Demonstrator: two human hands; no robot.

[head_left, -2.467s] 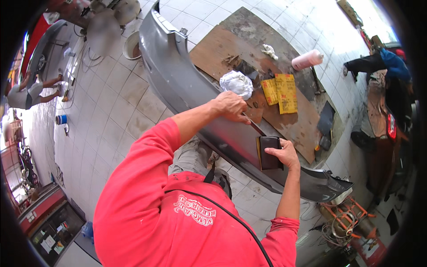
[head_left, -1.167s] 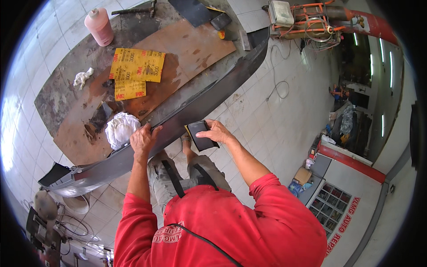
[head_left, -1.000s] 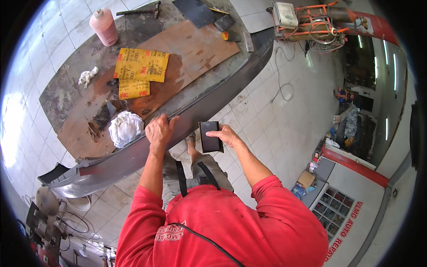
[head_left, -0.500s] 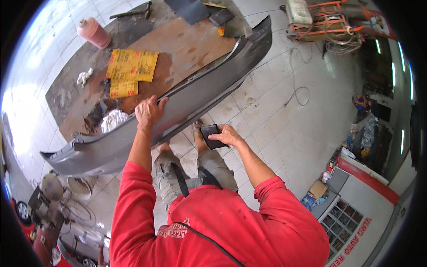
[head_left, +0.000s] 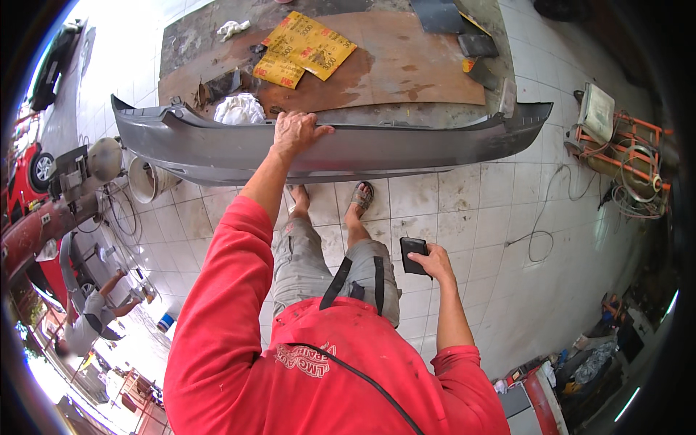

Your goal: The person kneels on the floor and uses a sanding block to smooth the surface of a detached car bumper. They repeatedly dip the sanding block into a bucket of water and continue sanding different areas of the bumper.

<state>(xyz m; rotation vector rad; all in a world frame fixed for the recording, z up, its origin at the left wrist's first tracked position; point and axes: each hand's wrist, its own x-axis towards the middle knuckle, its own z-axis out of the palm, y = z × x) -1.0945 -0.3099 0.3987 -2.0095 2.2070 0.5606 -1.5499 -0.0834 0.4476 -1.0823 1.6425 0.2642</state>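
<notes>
A long grey car bumper [head_left: 406, 148] lies across the front edge of a low worktop. My left hand [head_left: 294, 135] grips its upper edge left of the middle, fingers over the rim and thumb stretched to the right. Lower and to the right, over the tiled floor, my right hand [head_left: 435, 262] holds a flat black block [head_left: 415, 255], like a sanding block, with the thumb on its face. The block is apart from the bumper. Just behind my left hand, a white rag [head_left: 240, 109] is bunched against the bumper.
On the brown-stained worktop [head_left: 406, 61] lie yellow sandpaper sheets [head_left: 308, 49], a white scrap [head_left: 233, 29] and dark sheets [head_left: 436, 16]. A bucket [head_left: 148, 181] stands at left. An orange-framed cart [head_left: 627, 156] and a loose cable [head_left: 540, 235] are at right. Another person [head_left: 94, 319] is far left.
My view has turned, so the bumper now runs level across it. My right hand, still with the black block, is farther from the bumper. My left hand keeps its hold on the rim.
</notes>
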